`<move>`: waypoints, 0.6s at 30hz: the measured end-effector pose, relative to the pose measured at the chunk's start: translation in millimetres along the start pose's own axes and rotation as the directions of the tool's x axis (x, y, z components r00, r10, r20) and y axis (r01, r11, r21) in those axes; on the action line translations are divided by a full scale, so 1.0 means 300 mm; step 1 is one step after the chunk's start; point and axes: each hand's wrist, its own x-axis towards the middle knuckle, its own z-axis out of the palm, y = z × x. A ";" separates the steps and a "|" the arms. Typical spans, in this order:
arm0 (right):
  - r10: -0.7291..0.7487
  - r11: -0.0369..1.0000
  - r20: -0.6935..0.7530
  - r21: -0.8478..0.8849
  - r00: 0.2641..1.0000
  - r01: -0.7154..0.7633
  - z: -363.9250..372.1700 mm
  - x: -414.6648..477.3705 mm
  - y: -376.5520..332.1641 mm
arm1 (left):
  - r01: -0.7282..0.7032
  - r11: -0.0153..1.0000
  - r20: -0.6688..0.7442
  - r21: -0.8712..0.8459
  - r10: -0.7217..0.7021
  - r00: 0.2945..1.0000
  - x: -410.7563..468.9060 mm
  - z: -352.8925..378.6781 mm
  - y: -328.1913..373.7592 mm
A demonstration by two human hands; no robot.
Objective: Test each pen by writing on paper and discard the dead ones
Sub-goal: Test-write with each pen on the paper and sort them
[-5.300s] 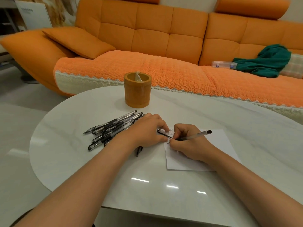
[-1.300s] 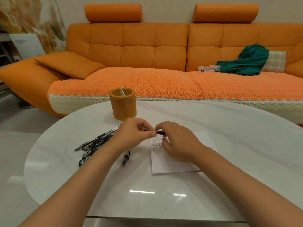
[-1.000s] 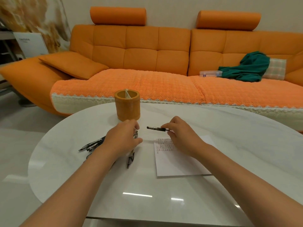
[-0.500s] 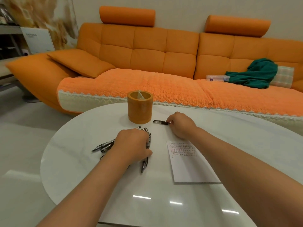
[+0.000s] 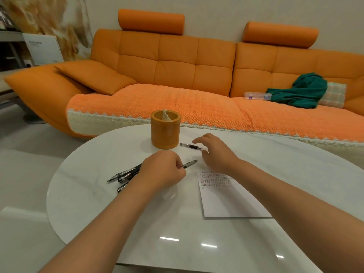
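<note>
A black capped pen (image 5: 190,146) lies on the white table (image 5: 118,203) just right of the orange pen holder (image 5: 165,129). My right hand (image 5: 214,152) hovers over that pen's right end with fingers relaxed and spread, holding nothing. My left hand (image 5: 162,171) grips another black pen (image 5: 189,164), whose tip sticks out to the right. Several more black pens (image 5: 124,175) lie in a pile left of my left hand, partly hidden by it. A white paper (image 5: 226,196) with rows of small scribbles at its top lies below my right wrist.
An orange sofa (image 5: 197,75) runs along the far side of the table. On it lie a green cloth (image 5: 301,91) and a clear plastic case (image 5: 255,96). A white box (image 5: 42,49) stands at the far left. The holder has a light object inside.
My right hand carried the tested pen from the paper toward the holder, laid it on the table and let go. My left hand picked one pen from the pile.
</note>
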 end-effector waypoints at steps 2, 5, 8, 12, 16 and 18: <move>-0.067 0.994 -0.039 0.080 0.997 0.070 -0.027 -0.056 -0.028 | -0.015 0.997 -0.008 -0.073 0.014 1.000 -0.006 0.005 0.008; -0.204 0.976 -0.040 0.070 0.978 0.206 -0.050 -0.143 -0.042 | -0.097 0.984 -0.045 -0.149 0.091 0.995 -0.007 0.026 0.032; -0.258 0.966 -0.020 -0.001 0.966 0.258 -0.044 -0.200 -0.021 | -0.189 0.954 -0.117 -0.232 0.166 0.979 -0.011 0.045 0.070; -0.235 0.972 -0.053 0.005 0.971 0.236 -0.057 -0.246 0.030 | -0.218 0.941 -0.119 -0.259 0.192 0.974 -0.007 0.064 0.103; -0.146 0.987 -0.015 -0.063 0.989 0.145 -0.068 -0.282 0.102 | -0.170 0.957 -0.050 -0.233 0.163 0.985 0.010 0.080 0.112; -0.108 0.991 0.003 -0.078 0.994 0.108 -0.066 -0.286 0.122 | -0.176 0.952 -0.054 -0.248 0.168 0.984 0.016 0.096 0.124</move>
